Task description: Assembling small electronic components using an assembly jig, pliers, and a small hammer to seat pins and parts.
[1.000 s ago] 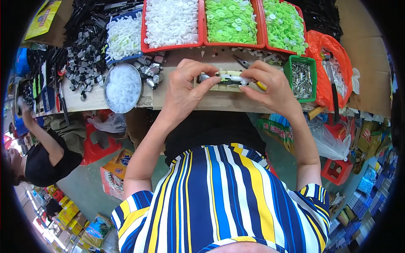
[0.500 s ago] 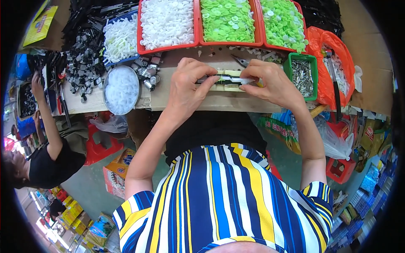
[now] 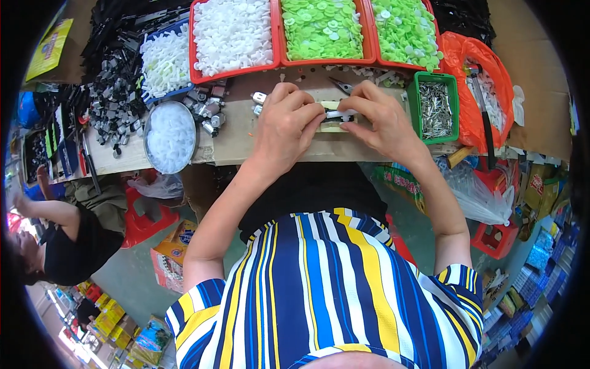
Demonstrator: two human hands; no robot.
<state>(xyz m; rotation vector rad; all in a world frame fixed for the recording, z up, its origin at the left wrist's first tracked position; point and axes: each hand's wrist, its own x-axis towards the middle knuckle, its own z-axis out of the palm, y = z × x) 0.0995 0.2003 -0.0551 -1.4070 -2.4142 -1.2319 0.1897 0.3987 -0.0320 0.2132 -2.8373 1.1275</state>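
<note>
pinching a small white-and-metal part [image 3: 337, 115] between them, the left hand [image 3: 286, 123] and right hand [image 3: 380, 117] are working at the near edge of the cardboard-covered bench [image 3: 246, 141]. compared with 1 second ago, the fingers are now sitting closer together over the part, so the fitting looks to be tightening up. both hands are closing on that piece, fingertips touching it. a yellow flat packet [image 3: 50, 42] is lying at the far left corner. an orange printed carton [image 3: 175, 246] is standing on the floor below the bench. 2 red trays of green discs [image 3: 322, 27] are sitting behind the hands.
</note>
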